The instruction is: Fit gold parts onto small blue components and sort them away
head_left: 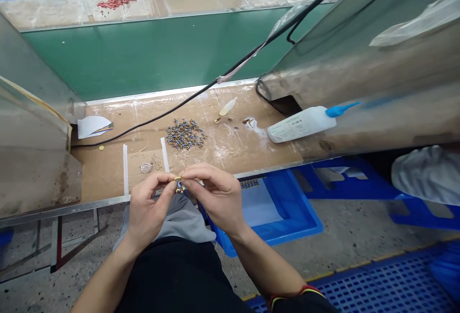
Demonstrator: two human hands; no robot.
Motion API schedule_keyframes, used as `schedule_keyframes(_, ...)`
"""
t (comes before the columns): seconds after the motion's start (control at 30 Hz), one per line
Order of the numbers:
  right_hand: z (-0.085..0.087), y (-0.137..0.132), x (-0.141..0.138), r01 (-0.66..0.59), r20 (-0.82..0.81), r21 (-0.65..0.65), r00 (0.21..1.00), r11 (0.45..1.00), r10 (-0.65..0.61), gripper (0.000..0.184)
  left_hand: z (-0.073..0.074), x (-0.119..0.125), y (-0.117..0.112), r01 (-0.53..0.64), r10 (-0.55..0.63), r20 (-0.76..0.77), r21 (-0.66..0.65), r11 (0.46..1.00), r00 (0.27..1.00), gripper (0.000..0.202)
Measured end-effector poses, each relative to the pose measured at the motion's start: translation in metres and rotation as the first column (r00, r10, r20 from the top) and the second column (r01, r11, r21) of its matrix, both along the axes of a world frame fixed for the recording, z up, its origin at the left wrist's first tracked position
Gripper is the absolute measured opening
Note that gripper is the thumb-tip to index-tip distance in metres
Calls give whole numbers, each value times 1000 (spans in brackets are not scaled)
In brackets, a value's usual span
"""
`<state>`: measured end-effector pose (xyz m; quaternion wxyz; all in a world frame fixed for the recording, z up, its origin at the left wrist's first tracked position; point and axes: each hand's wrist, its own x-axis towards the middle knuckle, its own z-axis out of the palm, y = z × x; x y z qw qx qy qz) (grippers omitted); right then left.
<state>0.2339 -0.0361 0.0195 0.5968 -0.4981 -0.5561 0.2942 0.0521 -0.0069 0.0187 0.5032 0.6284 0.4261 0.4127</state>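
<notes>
Between the fingertips of both hands is a small blue and gold figurine-like piece (180, 187). My left hand (149, 202) pinches it from the left, and my right hand (217, 195) pinches it from the right; both are closed. The piece is partly covered by the fingers, so its exact kind is hard to make out. Just beyond the hands, a pile of similar blue and gold pieces (185, 134) lies on the cardboard-covered bench (230, 155). A small round dish (146, 168) with tiny bits beside it sits between two white tape strips.
A white bottle with a blue nozzle (302, 123) lies at the right. A black cable (172, 111) crosses above the bench. Below the bench edge, a blue tray (298, 217) holds a row of small pieces. Red pieces (115, 1) lie on the far ledge behind the green belt (143, 54).
</notes>
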Motion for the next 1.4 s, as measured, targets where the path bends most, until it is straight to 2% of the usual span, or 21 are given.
schedule_keyframes(0.17, -3, -8, 4, 32, -42, 4, 999, 999, -31, 16, -2, 7, -2, 29, -26, -50, 59, 998, 998, 9)
schedule_keyframes(0.27, -5, -13, 8, 49, -78, -23, 996, 999, -50, 14, -4, 13, -3, 38, -35, -50, 55, 998, 998, 8)
schedule_keyframes(0.33, -4, -14, 10, 67, -84, -57, 994, 996, -72, 10, -5, 19, -2, 40, -40, -4, -13, 999, 999, 7)
schedule_keyframes(0.4, -1, -14, 14, 74, -107, -96, 991, 993, -84, 7, -4, 26, 1, 74, -54, 122, -168, 983, 991, 9)
schedule_keyframes(0.47, 3, -12, 18, 32, -190, -150, 980, 988, -61, 2, -2, 32, 5, 181, -62, 307, -376, 909, 950, 15)
schedule_keyframes(0.53, 7, -10, 21, -67, -326, -203, 945, 977, -2, 7, 1, 36, 9, 319, -44, 455, -550, 772, 889, 22)
schedule_keyframes(0.6, 10, -7, 23, -195, -451, -230, 889, 954, 73, 15, 6, 37, 11, 412, -8, 527, -655, 634, 850, 27)
schedule_keyframes(0.63, 12, -6, 24, -250, -498, -231, 860, 940, 107, 17, 7, 38, 12, 438, 8, 544, -685, 583, 839, 28)
schedule_keyframes(0.7, 14, -5, 24, -332, -568, -221, 808, 917, 156, 18, 11, 38, 11, 470, 37, 570, -711, 524, 821, 29)
schedule_keyframes(0.77, 14, -4, 23, -379, -618, -207, 766, 902, 180, 17, 13, 38, 9, 494, 64, 595, -717, 492, 801, 28)
schedule_keyframes(0.93, 12, -4, 20, -415, -673, -186, 714, 891, 192, 14, 15, 39, 7, 506, 106, 616, -723, 470, 781, 27)
schedule_keyframes(1.2, 10, -6, 16, -408, -697, -214, 701, 887, 154, 20, 17, 39, 10, 536, 118, 639, -720, 441, 761, 26)
schedule_keyframes(1.33, 8, -10, 14, -371, -656, -246, 744, 896, 128, 21, 15, 39, 10, 562, 123, 674, -691, 455, 729, 28)
schedule_keyframes(1.4, 9, -10, 14, -304, -574, -249, 811, 919, 113, 17, 12, 39, 10, 561, 123, 677, -685, 464, 725, 28)
